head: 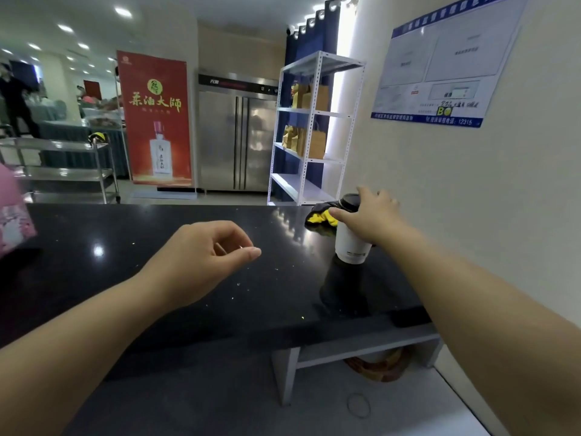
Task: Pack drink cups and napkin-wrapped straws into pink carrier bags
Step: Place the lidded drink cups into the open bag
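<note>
Black countertop (125, 228) is bearing the white lidded cup (350, 243) at far right; the right hand (374, 218) is gripping its top. The left hand (198, 262) is hovering loosely curled, empty. This looks like the pickup step; next, it is probably calling for carrying the cup left to the pink bag (12, 209).

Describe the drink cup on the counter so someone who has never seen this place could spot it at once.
Find the black counter and follow it right to the cream wall. There stands the drink cup, held near its top by the right hand. It alone is tall and white with a black lid; beside it lies a crumpled yellow-and-black cloth.
</note>
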### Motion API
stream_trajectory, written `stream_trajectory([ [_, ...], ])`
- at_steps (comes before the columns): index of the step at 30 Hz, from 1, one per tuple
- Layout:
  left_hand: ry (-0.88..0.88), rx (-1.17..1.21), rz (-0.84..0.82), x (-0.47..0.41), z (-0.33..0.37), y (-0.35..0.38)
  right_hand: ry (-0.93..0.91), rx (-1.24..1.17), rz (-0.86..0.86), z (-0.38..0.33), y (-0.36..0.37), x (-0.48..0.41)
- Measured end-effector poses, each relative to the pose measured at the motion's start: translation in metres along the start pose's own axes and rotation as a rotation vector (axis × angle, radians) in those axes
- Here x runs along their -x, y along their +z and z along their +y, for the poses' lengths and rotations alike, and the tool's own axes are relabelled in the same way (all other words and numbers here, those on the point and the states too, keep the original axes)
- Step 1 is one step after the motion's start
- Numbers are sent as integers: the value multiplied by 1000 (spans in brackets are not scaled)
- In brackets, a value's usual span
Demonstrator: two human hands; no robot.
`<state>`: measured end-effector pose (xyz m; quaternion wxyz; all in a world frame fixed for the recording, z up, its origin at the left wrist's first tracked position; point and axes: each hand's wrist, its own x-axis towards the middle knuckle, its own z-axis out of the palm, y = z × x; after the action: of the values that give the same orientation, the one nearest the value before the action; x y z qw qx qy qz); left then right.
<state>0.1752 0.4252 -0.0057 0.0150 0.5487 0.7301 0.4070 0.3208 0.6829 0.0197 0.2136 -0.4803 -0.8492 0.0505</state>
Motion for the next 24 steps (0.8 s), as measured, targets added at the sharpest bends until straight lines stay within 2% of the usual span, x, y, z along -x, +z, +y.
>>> stream_trajectory([
  [5,-18,-3,-8,7,-4,-2,-20,-32,90,-2,5,3],
  [9,-17,23,-10,25,1,-16,-32,-186,104,-11,-8,23],
  [16,26,20,38,89,17,-73,-285,-447,144,-41,-21,99],
  [24,-17,-8,110,187,13,-140,-472,-761,47,-111,-17,212],
])
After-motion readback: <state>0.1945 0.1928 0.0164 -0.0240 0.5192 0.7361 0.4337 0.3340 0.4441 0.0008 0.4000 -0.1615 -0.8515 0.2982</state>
